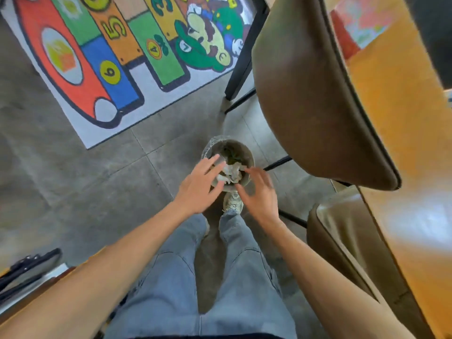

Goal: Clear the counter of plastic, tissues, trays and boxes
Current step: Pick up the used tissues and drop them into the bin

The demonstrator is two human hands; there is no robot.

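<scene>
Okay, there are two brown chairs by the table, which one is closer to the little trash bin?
The farther chair, whose big rounded seat overhangs right beside the trash bin. The other chair sits nearer the person, lower right, farther from the bin.

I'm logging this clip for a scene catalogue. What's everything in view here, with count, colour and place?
waste bin: one, grey, clear liner, on the floor ahead of the feet
crumpled tissues: a wad, white, inside the bin with green scraps
play mat: one, multicoloured with numbers, floor at upper left
chairs: two, brown with black legs, at right
table: one, orange wood, right edge
floor: grey tiles
black straps: lower left, unclear what they belong to
jeans: blue-grey, bottom centre
shoe: one visible, pale
left hand: open, over the bin
right hand: open, over the bin
</scene>
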